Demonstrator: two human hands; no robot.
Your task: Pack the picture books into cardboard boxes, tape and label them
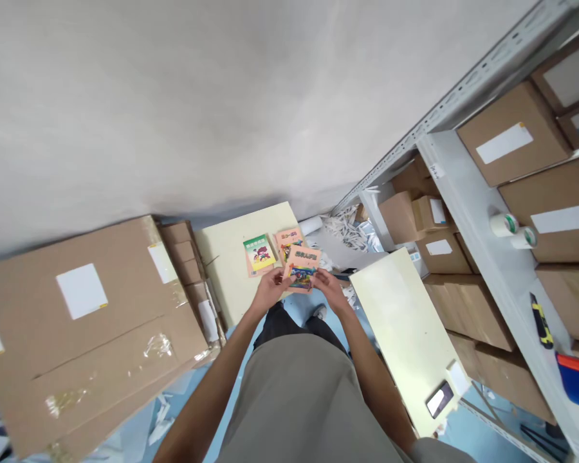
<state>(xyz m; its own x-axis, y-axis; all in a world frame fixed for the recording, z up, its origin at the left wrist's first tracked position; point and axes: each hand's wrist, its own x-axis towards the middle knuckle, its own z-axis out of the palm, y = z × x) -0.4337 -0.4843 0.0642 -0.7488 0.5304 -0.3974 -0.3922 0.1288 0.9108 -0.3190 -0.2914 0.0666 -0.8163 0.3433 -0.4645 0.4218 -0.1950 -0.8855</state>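
In the head view, the left hand (270, 288) grips the lower left edge of a pink booklet (302, 257) and the right hand (330, 287) grips its lower right edge, so each grip is closed on it. The booklet is in front of the body, near the right side of the pale surface (226, 280). Another pink-covered booklet (288, 236) shows partly behind it; to the left lies a green-and-yellow booklet (259, 253).
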